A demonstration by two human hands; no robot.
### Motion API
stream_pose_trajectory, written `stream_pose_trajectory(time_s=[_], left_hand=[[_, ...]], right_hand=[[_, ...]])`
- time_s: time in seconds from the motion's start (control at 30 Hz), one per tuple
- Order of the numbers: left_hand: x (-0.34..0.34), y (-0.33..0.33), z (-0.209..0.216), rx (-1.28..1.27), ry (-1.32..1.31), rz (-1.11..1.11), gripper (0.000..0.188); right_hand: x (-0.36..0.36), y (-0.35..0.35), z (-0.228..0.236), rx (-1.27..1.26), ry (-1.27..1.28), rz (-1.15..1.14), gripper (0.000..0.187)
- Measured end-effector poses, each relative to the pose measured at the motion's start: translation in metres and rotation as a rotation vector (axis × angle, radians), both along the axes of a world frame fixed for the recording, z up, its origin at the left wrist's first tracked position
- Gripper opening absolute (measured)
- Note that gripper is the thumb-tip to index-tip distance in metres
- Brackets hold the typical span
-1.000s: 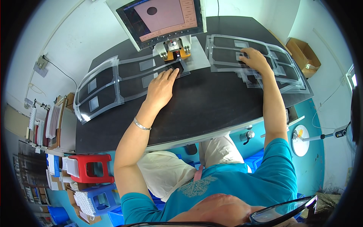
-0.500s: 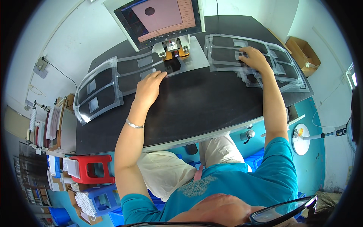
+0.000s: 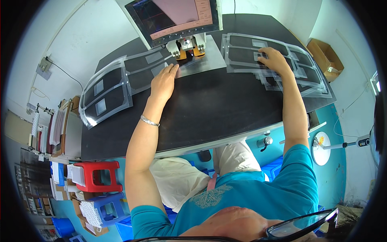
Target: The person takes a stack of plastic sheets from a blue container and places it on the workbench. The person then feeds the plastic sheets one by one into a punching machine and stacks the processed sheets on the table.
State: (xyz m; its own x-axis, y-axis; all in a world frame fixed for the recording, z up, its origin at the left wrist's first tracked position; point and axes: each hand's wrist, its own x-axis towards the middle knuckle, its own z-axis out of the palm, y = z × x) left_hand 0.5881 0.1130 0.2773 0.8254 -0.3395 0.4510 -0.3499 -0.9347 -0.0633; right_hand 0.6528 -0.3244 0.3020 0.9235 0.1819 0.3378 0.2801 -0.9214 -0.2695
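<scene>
My left hand [image 3: 163,84] lies palm down with its fingers stretched out on the near edge of a clear film sheet with dark panels [image 3: 139,78]. That sheet reaches onto a metal plate [image 3: 215,54] beneath a punching machine head [image 3: 188,50] with orange parts. On the right, my right hand [image 3: 276,62] rests on a spread stack of similar film sheets [image 3: 242,56]. Its thumb and fingers are apart, and nothing is lifted in them. Another pile of these sheets [image 3: 107,92] sits at the left end of the black table.
A monitor [image 3: 173,18] stands above the machine head. The black table [image 3: 217,109] has a curved-looking front edge close to my lap. An open cardboard box [image 3: 324,60] is beyond the right stack. Red stool [image 3: 98,176] and blue stool [image 3: 107,211] stand at lower left.
My left hand has moved slightly forward toward the machine, and the film sheet under it has shifted. The dark spot on the monitor is gone. My right hand stays on the right stack.
</scene>
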Motion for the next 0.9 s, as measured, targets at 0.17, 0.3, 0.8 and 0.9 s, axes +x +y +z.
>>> stream_pose_trajectory(time_s=[0.17,0.3,0.8,0.9], left_hand=[[0.001,-0.001,-0.001,-0.030,0.021,0.013,0.044],[-0.001,0.001,-0.001,-0.026,-0.026,0.034,0.043],[-0.042,-0.025,0.024,-0.038,0.032,-0.149,0.055],[-0.074,-0.048,0.033,-0.095,0.030,-0.337,0.052]], right_hand=[[-0.002,0.003,0.003,0.107,-0.027,0.018,0.037],[-0.010,0.023,0.011,0.239,-0.058,0.080,0.035],[-0.041,0.084,0.022,0.907,0.777,0.332,0.052],[-0.047,0.099,0.024,0.987,0.846,0.321,0.053]])
